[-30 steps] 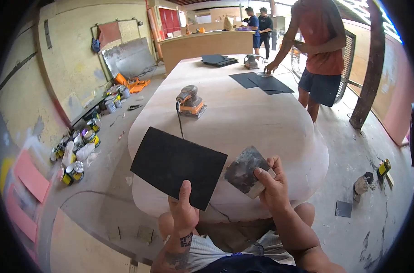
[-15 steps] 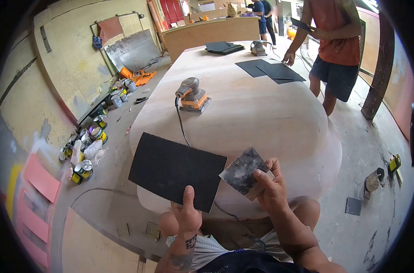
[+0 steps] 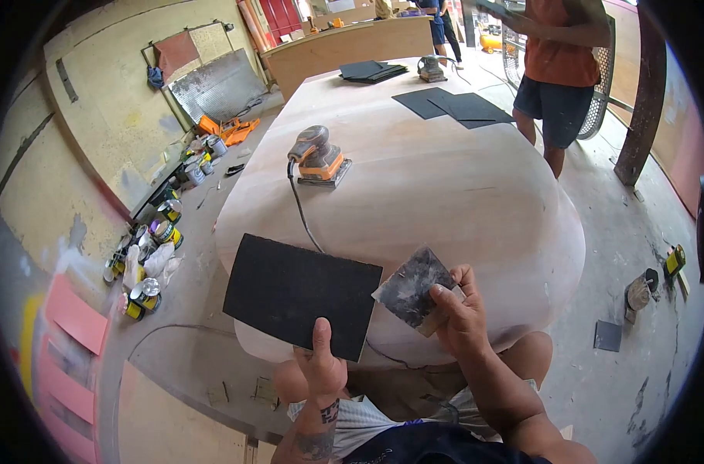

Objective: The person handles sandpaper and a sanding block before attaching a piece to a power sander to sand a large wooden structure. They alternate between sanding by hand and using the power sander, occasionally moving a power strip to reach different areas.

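My left hand point(image 3: 322, 370) pinches the near edge of a black sandpaper sheet point(image 3: 299, 292), thumb on top, holding it flat in the air above the near end of a large rounded wooden tabletop point(image 3: 445, 185). My right hand point(image 3: 459, 312) grips a small wooden block wrapped in worn grey sandpaper point(image 3: 415, 289), right beside the sheet's right edge. Behind them an orange and grey electric sander point(image 3: 316, 158) rests on the tabletop, its black cord running toward me.
More black sheets point(image 3: 452, 104) and a second sander point(image 3: 432, 68) lie at the far end. A person in an orange shirt point(image 3: 562, 69) stands at the right. Paint cans point(image 3: 147, 267) line the floor by the left wall. Tools and a sheet point(image 3: 608, 336) lie on the right floor.
My view has tilted and drifted slightly; both hands keep the same hold on the sheet and block. The person at the far end has lifted a hand off the table.
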The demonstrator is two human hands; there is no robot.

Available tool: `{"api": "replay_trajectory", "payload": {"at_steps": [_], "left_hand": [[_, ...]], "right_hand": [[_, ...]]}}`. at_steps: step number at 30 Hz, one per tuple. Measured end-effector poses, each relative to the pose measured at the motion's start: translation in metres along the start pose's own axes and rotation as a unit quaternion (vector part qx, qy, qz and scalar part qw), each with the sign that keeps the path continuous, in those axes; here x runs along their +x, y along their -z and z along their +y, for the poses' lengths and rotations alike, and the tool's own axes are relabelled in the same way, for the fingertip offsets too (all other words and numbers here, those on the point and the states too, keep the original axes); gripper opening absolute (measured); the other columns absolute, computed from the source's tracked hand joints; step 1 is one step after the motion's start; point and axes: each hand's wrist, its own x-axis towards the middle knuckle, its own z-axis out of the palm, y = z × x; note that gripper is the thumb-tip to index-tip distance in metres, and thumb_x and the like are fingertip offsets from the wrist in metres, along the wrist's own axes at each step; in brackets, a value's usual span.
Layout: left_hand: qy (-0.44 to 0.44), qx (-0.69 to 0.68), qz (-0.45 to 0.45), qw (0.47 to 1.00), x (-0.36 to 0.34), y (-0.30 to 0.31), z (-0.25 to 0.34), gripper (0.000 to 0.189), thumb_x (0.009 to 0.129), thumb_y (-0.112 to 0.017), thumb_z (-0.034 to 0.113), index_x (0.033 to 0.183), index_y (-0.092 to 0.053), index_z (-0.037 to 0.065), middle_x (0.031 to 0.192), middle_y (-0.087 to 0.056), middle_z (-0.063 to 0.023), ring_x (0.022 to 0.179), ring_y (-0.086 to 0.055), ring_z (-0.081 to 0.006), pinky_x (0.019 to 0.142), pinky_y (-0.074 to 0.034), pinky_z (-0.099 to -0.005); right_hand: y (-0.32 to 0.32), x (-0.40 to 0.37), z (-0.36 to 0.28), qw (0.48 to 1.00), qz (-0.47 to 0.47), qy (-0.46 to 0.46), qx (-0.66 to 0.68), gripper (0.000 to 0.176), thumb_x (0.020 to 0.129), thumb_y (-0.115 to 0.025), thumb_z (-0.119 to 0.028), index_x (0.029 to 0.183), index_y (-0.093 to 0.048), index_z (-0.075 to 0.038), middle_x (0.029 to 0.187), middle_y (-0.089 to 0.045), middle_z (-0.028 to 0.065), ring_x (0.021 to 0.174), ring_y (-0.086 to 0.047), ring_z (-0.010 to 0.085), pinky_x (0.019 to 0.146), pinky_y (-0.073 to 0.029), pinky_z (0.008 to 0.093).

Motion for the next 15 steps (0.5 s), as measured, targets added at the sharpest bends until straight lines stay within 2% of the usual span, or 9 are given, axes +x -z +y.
{"api": "replay_trajectory", "payload": {"at_steps": [1,3,5,7,10,13,15], "left_hand": [[-0.003,0.005,0.0,1.0,0.0,0.002,-0.002,0.043,0.097,-0.065,0.026,0.13,-0.053,0.001,0.123,-0.058,-0.0117,0.109,-0.06,-0.0228,0.09,-0.056,-0.0354],[-0.058,0.084,-0.019,0.995,0.0,0.007,-0.008,0.045,0.098,-0.065,0.028,0.132,-0.052,0.001,0.124,-0.058,-0.0115,0.11,-0.06,-0.0227,0.091,-0.055,-0.0351],[-0.062,0.078,-0.02,0.995,0.002,0.006,-0.006,0.045,0.097,-0.065,0.028,0.131,-0.052,0.001,0.124,-0.058,-0.0103,0.111,-0.058,-0.0208,0.093,-0.053,-0.0327],[-0.013,-0.013,-0.003,1.0,0.003,-0.002,0.002,0.044,0.097,-0.067,0.026,0.129,-0.053,-0.001,0.125,-0.058,-0.0081,0.11,-0.055,-0.0172,0.093,-0.049,-0.0281],[0.021,0.033,0.039,0.998,0.005,0.004,0.007,0.048,0.096,-0.067,0.027,0.132,-0.051,-0.001,0.127,-0.057,-0.0094,0.11,-0.056,-0.0193,0.095,-0.049,-0.0295],[-0.003,-0.031,0.017,0.999,0.007,0.002,0.015,0.051,0.096,-0.067,0.027,0.135,-0.049,-0.001,0.129,-0.055,-0.0108,0.113,-0.056,-0.022,0.098,-0.048,-0.032],[-0.011,-0.031,0.023,0.999,0.007,0.002,0.018,0.052,0.096,-0.067,0.027,0.136,-0.048,0.0,0.129,-0.055,-0.011,0.114,-0.056,-0.0229,0.099,-0.048,-0.033]], "right_hand": [[0.001,0.0,0.001,1.0,0.001,0.001,0.0,0.029,0.095,-0.061,0.0,0.104,-0.037,-0.014,0.098,-0.056,0.004,0.089,-0.062,0.0123,0.078,-0.056,0.0313],[-0.002,-0.001,-0.002,1.0,0.013,0.003,0.0,0.03,0.095,-0.062,0.0,0.104,-0.038,-0.014,0.098,-0.056,0.0035,0.088,-0.062,0.012,0.078,-0.055,0.0308],[-0.003,0.0,-0.003,1.0,0.015,0.005,-0.003,0.029,0.095,-0.063,-0.001,0.104,-0.038,-0.014,0.097,-0.056,0.0032,0.088,-0.061,0.0116,0.077,-0.055,0.0303],[-0.001,0.001,-0.005,1.0,0.007,0.007,-0.009,0.028,0.095,-0.064,-0.002,0.104,-0.04,-0.013,0.097,-0.057,0.0031,0.087,-0.062,0.0112,0.077,-0.055,0.03],[0.009,-0.001,-0.008,0.999,0.004,-0.02,-0.031,0.023,0.096,-0.063,-0.005,0.111,-0.047,-0.011,0.102,-0.059,0.0038,0.088,-0.062,0.0126,0.079,-0.055,0.0317],[0.014,0.0,-0.009,0.996,0.086,-0.034,0.004,0.024,0.096,-0.062,-0.007,0.118,-0.053,-0.009,0.106,-0.062,0.0048,0.088,-0.064,0.0155,0.081,-0.055,0.0352],[0.031,0.002,-0.004,0.985,0.147,-0.054,0.075,0.022,0.096,-0.062,-0.01,0.118,-0.056,-0.008,0.105,-0.066,0.006,0.092,-0.067,0.0185,0.081,-0.057,0.0373]]}}
